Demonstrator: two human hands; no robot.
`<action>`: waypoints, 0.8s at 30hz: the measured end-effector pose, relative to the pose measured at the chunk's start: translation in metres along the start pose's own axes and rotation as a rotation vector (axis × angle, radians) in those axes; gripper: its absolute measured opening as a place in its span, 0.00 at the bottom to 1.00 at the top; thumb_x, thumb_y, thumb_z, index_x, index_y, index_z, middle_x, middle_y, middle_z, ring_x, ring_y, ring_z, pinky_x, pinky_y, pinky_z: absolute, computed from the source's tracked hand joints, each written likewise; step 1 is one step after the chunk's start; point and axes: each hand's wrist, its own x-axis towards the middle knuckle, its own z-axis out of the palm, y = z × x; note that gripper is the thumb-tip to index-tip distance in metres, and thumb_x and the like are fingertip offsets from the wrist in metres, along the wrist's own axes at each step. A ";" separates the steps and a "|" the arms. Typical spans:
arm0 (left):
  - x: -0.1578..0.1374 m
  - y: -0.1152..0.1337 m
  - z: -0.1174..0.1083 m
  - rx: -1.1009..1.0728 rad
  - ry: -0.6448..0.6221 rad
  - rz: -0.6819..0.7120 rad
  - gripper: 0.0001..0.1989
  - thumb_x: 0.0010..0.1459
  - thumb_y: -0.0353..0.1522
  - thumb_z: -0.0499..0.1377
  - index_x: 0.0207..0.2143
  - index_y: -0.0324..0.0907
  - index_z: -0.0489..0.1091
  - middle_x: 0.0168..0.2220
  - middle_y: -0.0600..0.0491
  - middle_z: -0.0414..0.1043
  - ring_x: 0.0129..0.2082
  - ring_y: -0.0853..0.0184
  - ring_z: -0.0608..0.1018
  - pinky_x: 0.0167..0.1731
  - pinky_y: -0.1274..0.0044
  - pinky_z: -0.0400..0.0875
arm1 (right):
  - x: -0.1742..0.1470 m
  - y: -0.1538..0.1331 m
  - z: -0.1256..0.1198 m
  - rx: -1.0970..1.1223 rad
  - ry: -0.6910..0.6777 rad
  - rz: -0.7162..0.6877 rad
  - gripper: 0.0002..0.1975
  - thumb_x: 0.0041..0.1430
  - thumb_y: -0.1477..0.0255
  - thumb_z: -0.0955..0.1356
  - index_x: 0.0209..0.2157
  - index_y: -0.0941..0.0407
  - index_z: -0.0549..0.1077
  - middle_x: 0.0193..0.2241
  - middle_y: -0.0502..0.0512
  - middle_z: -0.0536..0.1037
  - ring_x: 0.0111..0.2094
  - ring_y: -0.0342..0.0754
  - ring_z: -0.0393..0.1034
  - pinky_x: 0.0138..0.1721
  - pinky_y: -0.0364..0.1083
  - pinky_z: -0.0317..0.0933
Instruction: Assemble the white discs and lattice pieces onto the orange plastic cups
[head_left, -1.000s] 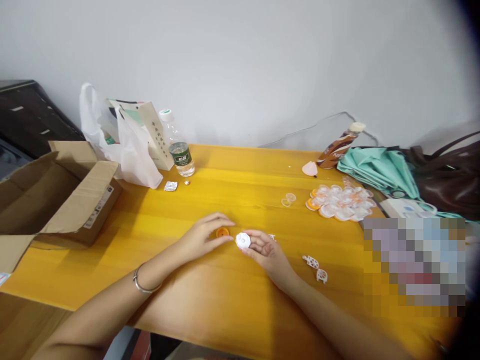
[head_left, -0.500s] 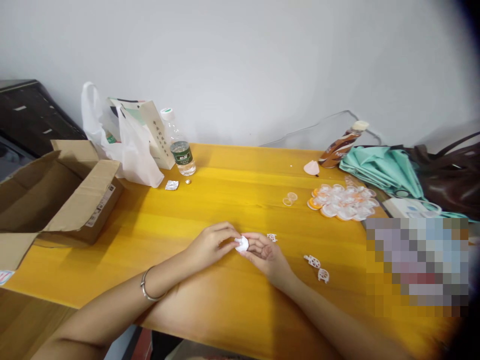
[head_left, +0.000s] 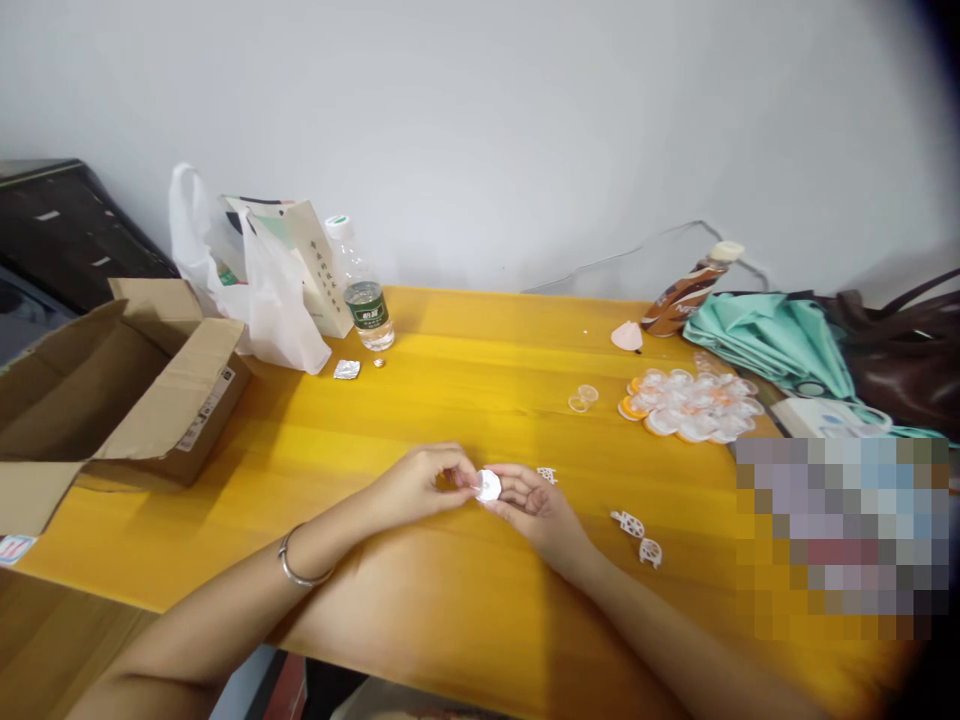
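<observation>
A small white round piece (head_left: pixel 489 486) is held over the front middle of the table. My right hand (head_left: pixel 541 512) grips its right edge between thumb and fingers. From the other side, the closed thumb and fingertips of my left hand (head_left: pixel 421 488) pinch at its left edge; the exact contact is too small to make out. Just beyond my right hand lies a white openwork plastic piece (head_left: pixel 547 475), partly hidden by the fingers. Two similar white pieces with wheel-like shapes, one upper (head_left: pixel 628 523) and one lower (head_left: pixel 651 552), rest to the right.
Clear round capsules with orange parts (head_left: pixel 690 405) are clustered at the right, near two clear rings (head_left: pixel 583 398). A brown bottle (head_left: pixel 694 290) and folded green cloth (head_left: pixel 769 335) lie behind. On the left stand a cardboard box (head_left: pixel 172 400), a plastic bag (head_left: pixel 281 310) and a water bottle (head_left: pixel 369 310).
My left fingertips have drawn slightly left and curled, uncovering more of the white round piece, which now faces up more. My right hand keeps its grip. The whole view has shifted a little.
</observation>
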 end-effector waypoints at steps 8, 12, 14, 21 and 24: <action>0.000 -0.001 0.010 -0.039 0.040 -0.085 0.06 0.53 0.31 0.58 0.31 0.37 0.72 0.28 0.53 0.71 0.27 0.72 0.72 0.30 0.80 0.66 | -0.001 0.002 0.002 0.048 0.029 0.003 0.17 0.43 0.73 0.72 0.38 0.53 0.70 0.33 0.51 0.78 0.34 0.43 0.72 0.42 0.46 0.65; -0.002 -0.003 0.012 -0.004 0.079 -0.095 0.06 0.54 0.30 0.57 0.32 0.38 0.73 0.29 0.52 0.71 0.29 0.71 0.73 0.32 0.80 0.66 | -0.003 0.003 0.002 0.047 0.022 -0.012 0.17 0.44 0.73 0.72 0.39 0.53 0.69 0.34 0.51 0.77 0.35 0.44 0.72 0.43 0.47 0.65; -0.002 -0.004 0.013 0.010 0.093 -0.097 0.06 0.53 0.30 0.57 0.32 0.39 0.73 0.29 0.52 0.71 0.29 0.71 0.73 0.32 0.80 0.66 | -0.003 0.003 0.002 0.041 0.017 -0.012 0.16 0.44 0.73 0.72 0.38 0.53 0.69 0.33 0.51 0.77 0.35 0.44 0.72 0.43 0.47 0.64; -0.001 -0.003 0.017 -0.019 0.122 -0.102 0.04 0.52 0.27 0.58 0.27 0.37 0.73 0.26 0.53 0.69 0.26 0.73 0.71 0.28 0.82 0.64 | -0.002 0.006 0.003 0.040 0.028 -0.017 0.16 0.45 0.73 0.72 0.38 0.54 0.69 0.33 0.52 0.77 0.35 0.44 0.71 0.42 0.46 0.64; 0.000 -0.004 0.019 -0.053 0.127 -0.118 0.04 0.51 0.27 0.58 0.26 0.37 0.72 0.26 0.54 0.68 0.26 0.74 0.70 0.27 0.82 0.63 | -0.002 0.007 0.003 0.040 0.039 -0.017 0.17 0.44 0.73 0.72 0.38 0.54 0.69 0.34 0.52 0.77 0.35 0.44 0.71 0.43 0.46 0.64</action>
